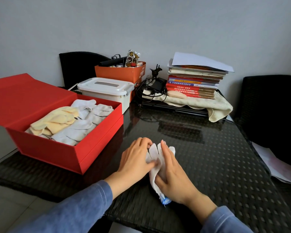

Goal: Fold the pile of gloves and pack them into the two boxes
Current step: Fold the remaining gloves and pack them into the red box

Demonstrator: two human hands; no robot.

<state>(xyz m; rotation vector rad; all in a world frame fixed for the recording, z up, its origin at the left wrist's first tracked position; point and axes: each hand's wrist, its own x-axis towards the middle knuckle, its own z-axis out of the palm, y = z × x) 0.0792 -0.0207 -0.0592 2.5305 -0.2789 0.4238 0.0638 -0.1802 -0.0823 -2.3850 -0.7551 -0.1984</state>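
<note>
A white knit glove (pixel 154 153) with a blue cuff lies on the dark woven table (pixel 217 157) in front of me. My left hand (pixel 134 160) rests on the glove's left side, its thumb pressing the fabric and its fingers curled over the glove's fingertips. My right hand (pixel 173 175) lies flat along the glove's right side, fingers straight. At the left stands an open red box (pixel 94 148) holding several folded white gloves (pixel 84 126) and cream gloves (pixel 57 120). No loose pile of gloves is in view.
Behind the red box stand a white lidded plastic bin (pixel 106 89) and an orange box (pixel 123 72) full of small items. A stack of books (pixel 193 81), cables and a towel sit at the back right. Papers (pixel 274 163) lie off the table's right edge. Black chairs flank the table.
</note>
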